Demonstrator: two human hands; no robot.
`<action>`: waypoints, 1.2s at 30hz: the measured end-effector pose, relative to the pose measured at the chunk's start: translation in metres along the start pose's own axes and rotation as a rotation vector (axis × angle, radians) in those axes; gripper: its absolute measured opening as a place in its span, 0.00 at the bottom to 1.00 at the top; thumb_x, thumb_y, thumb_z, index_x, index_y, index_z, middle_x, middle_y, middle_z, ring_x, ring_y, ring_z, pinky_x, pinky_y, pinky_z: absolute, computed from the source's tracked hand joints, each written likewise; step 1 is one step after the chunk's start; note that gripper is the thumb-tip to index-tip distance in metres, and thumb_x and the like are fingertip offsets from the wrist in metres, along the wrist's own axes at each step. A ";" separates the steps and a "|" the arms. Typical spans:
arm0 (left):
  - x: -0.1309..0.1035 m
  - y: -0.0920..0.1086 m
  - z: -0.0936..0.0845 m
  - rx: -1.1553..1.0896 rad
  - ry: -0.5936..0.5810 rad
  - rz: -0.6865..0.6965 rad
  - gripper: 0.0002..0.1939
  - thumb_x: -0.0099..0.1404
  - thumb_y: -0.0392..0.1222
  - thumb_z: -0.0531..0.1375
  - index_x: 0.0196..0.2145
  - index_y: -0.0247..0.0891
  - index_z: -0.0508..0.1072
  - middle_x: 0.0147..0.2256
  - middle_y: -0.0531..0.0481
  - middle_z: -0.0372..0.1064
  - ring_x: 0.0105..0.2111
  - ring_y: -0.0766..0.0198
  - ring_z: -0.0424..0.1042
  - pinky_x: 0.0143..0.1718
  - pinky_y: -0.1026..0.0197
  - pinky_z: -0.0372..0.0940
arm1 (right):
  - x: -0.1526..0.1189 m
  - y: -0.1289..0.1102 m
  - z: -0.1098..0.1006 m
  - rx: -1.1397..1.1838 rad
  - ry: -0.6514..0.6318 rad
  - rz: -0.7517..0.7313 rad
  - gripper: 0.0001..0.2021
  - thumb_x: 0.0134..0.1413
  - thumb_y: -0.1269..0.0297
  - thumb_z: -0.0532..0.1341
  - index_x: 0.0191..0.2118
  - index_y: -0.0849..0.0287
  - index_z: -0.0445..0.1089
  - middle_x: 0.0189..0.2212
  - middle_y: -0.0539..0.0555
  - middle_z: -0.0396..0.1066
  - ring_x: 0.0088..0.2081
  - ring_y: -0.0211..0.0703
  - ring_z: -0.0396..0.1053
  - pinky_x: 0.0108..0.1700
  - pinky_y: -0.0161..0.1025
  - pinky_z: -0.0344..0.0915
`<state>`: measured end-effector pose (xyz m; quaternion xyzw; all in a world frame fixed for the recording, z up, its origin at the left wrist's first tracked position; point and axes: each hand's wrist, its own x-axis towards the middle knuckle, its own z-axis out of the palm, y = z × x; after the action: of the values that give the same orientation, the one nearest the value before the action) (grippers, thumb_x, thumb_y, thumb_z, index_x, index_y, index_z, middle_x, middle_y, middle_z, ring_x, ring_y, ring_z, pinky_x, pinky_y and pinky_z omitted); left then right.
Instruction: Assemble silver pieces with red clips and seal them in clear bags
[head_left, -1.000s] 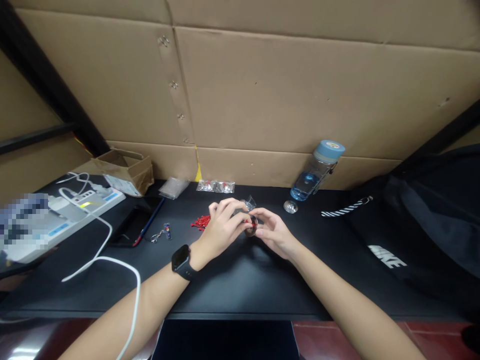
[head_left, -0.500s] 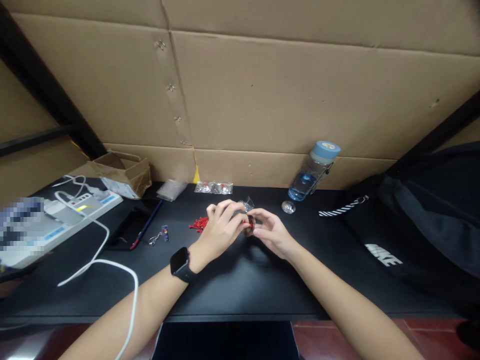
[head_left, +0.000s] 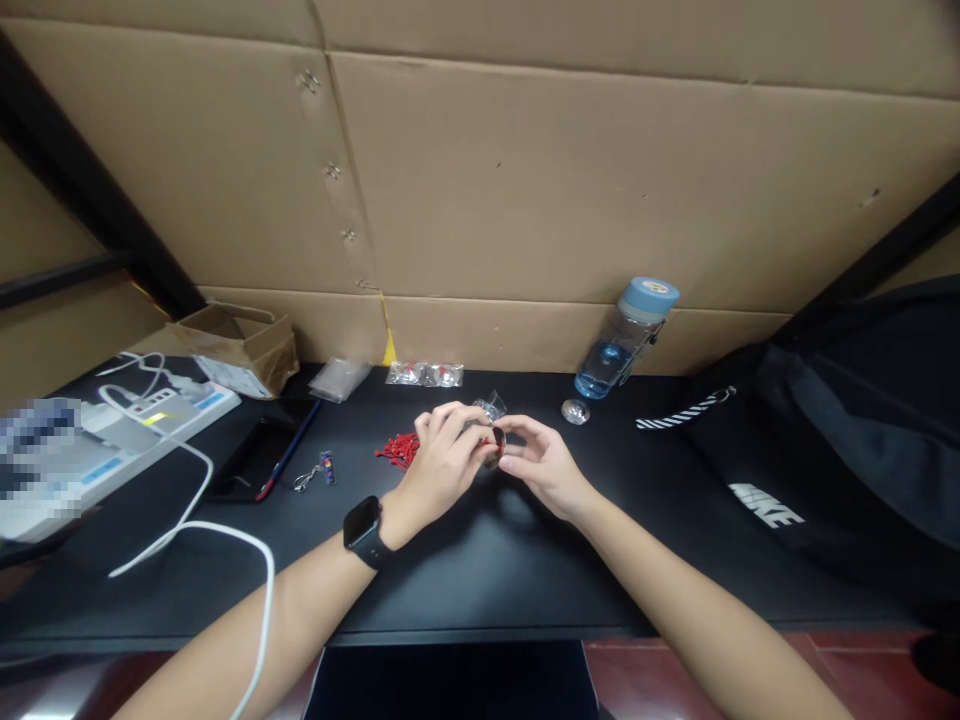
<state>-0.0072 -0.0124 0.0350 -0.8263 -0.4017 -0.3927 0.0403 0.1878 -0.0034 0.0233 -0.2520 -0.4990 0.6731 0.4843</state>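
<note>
Over the middle of the black desk (head_left: 480, 590), my two hands meet on a small round shiny piece (head_left: 496, 448) with some red on it. My left hand (head_left: 444, 462), with a black watch at the wrist, closes its fingers on the left side of it. From the right, the thumb and fingers of my right hand (head_left: 546, 467) pinch its edge. Much of the piece is covered by my fingers. Beside my left hand lies a pile of red cords (head_left: 397, 451). A crumpled clear wrapper (head_left: 491, 405) lies just behind my fingers.
Behind stand a water bottle (head_left: 626, 340) and a silver disc (head_left: 575, 411). Bagged silver pieces (head_left: 425, 374) and clear bags (head_left: 339, 380) lie at the back. To the left are a box (head_left: 240, 345), phone (head_left: 266, 452), keychain (head_left: 327, 468), power strip (head_left: 112, 455); right, a black bag (head_left: 840, 460).
The round piece has turned slightly between my fingers, and its edge now looks darker. Both hands keep their hold, and the view has shifted a little.
</note>
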 end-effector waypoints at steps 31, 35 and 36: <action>0.004 -0.016 -0.006 -0.146 0.020 -0.166 0.07 0.75 0.40 0.53 0.46 0.42 0.70 0.48 0.45 0.67 0.51 0.54 0.65 0.52 0.51 0.56 | -0.014 -0.051 -0.021 -1.292 -0.299 -0.236 0.04 0.60 0.69 0.61 0.33 0.56 0.72 0.38 0.53 0.65 0.40 0.42 0.67 0.45 0.39 0.66; 0.004 -0.018 -0.003 -0.153 -0.010 -0.154 0.06 0.74 0.38 0.55 0.44 0.42 0.71 0.47 0.46 0.67 0.50 0.55 0.65 0.51 0.52 0.56 | -0.017 -0.063 -0.031 -1.333 -0.335 -0.147 0.04 0.58 0.70 0.62 0.32 0.57 0.72 0.39 0.52 0.65 0.37 0.40 0.67 0.42 0.37 0.65; 0.004 -0.018 -0.003 -0.155 -0.008 -0.151 0.05 0.73 0.37 0.55 0.44 0.42 0.71 0.47 0.46 0.67 0.50 0.55 0.65 0.51 0.52 0.56 | -0.018 -0.066 -0.033 -1.327 -0.336 -0.145 0.04 0.57 0.71 0.62 0.32 0.57 0.72 0.38 0.52 0.65 0.36 0.40 0.66 0.41 0.37 0.65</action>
<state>-0.0198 0.0007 0.0349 -0.7960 -0.4314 -0.4211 -0.0549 0.2487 -0.0030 0.0686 -0.3534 -0.8894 0.2210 0.1876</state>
